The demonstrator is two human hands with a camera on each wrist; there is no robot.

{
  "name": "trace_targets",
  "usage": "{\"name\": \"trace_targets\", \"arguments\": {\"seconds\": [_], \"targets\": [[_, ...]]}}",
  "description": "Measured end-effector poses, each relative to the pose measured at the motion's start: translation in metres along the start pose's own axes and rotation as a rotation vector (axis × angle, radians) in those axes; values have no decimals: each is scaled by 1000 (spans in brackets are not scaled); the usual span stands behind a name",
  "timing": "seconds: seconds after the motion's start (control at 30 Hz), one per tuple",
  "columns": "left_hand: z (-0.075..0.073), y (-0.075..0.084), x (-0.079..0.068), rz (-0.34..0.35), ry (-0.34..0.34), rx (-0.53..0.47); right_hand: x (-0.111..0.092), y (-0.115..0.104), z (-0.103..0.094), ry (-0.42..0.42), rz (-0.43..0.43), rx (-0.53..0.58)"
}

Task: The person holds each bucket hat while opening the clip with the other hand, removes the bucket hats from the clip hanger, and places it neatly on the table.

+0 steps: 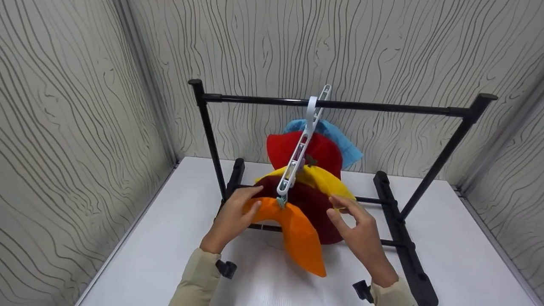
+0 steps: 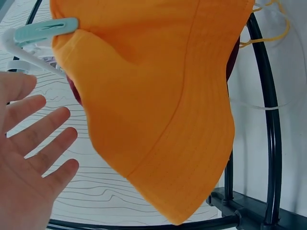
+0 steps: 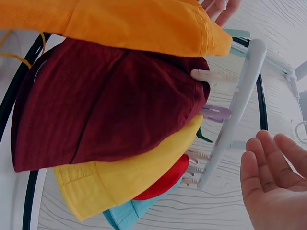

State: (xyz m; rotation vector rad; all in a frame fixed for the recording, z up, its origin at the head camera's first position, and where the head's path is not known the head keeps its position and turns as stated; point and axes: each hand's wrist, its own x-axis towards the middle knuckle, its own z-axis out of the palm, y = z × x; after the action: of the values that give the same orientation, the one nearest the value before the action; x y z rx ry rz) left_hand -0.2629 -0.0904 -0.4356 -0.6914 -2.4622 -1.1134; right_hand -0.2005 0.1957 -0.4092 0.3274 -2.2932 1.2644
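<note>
An orange bucket hat [image 1: 301, 238] hangs nearest me, pinched by a pale green clip [image 2: 45, 29] at the front end of a white clip hanger [image 1: 293, 163]. Behind it hang a maroon hat [image 3: 105, 105], a yellow hat [image 1: 327, 182], a red hat [image 1: 280, 148] and a light blue hat [image 1: 340, 140]. My left hand [image 1: 233, 216] is by the orange hat's left side, fingers spread and holding nothing. To the right of the hats, my right hand [image 1: 361, 233] is held up with relaxed, empty fingers. The hats partly cover one another.
The hanger hooks over the top bar [image 1: 382, 107] of a black rack, whose feet [image 1: 408, 246] stand on a white table [image 1: 140, 238]. Wood-patterned panels [image 1: 255, 46] enclose the back and sides. A yellow cord [image 2: 276, 36] dangles beside the orange hat.
</note>
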Motion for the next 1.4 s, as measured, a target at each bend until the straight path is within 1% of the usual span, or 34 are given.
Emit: {"name": "trace_targets", "arguments": {"seconds": [0.13, 0.23, 0.37, 0.47, 0.57, 0.7, 0.87, 0.9, 1.17, 1.4], "targets": [[3, 2, 3, 18, -26, 5, 4, -3, 6, -56, 65, -34], [6, 4, 3, 37, -44, 17, 7, -3, 11, -97, 76, -34], [10, 5, 4, 69, -44, 30, 14, -2, 18, -152, 79, -19], [13, 5, 3, 88, -42, 34, 18, -2, 25, -196, 109, -13], [16, 5, 3, 94, -61, 32, 20, -1, 32, -241, 141, -17], [20, 6, 3, 95, -80, 33, 24, -1, 39, -301, 144, -23], [20, 6, 8, 140, -56, 65, 36, -2, 45, -364, 125, -26], [20, 7, 10, 148, -52, 70, 39, -2, 45, -371, 116, -26], [20, 7, 7, 155, -80, 64, 37, -4, 54, -394, 65, 20], [21, 9, 4, 198, -64, 62, 36, -6, 61, -366, 27, 50]]}}
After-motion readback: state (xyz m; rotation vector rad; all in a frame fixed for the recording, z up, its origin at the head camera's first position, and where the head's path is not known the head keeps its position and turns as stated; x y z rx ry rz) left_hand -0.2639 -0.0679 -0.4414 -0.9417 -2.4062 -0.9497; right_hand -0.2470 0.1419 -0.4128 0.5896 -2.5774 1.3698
